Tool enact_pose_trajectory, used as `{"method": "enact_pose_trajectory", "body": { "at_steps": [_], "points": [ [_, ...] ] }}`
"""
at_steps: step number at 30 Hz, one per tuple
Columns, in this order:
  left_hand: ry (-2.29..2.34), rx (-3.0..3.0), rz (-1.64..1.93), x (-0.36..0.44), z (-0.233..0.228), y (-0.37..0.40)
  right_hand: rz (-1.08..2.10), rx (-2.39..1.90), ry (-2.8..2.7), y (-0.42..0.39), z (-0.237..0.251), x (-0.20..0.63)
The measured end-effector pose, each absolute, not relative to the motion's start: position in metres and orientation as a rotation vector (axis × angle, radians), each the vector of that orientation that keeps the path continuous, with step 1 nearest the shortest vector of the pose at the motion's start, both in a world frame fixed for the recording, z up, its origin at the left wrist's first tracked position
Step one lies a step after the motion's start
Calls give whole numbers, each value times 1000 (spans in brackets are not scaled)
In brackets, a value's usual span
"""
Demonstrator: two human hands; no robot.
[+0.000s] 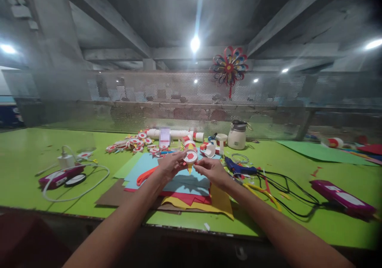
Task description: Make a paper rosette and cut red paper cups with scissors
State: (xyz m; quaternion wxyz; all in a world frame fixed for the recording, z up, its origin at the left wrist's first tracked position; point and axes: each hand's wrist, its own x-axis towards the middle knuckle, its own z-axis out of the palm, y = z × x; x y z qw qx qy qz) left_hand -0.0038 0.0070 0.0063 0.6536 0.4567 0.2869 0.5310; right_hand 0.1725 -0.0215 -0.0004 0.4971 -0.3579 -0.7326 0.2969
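Observation:
My left hand (170,164) and my right hand (212,170) meet over a stack of coloured paper sheets (179,186) on the green table (36,160). Between their fingertips they hold a small round paper rosette (190,156), white with red marks and a yellow point hanging below. The left hand pinches its left edge, the right hand its right lower side. Orange-handled scissors (146,175) lie just under my left wrist.
Several finished rosettes (131,144) and white rolls (176,134) lie behind. A blue glue gun (238,167) with black cables sits to the right, a cream pot (236,136) behind it. Purple devices (343,197) (59,176) flank the work. A paper pinwheel (229,67) hangs on the mesh screen.

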Motion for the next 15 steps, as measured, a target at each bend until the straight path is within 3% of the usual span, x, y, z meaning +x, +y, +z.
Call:
{"method": "enact_pose_trajectory", "body": {
  "at_steps": [8,15],
  "points": [
    [772,1014,1400,-33,30,11,607,-963,-1742,-3,-5,189],
    [1077,996,1512,-126,43,14,596,-1046,-1802,-7,-12,184]
  ]
}}
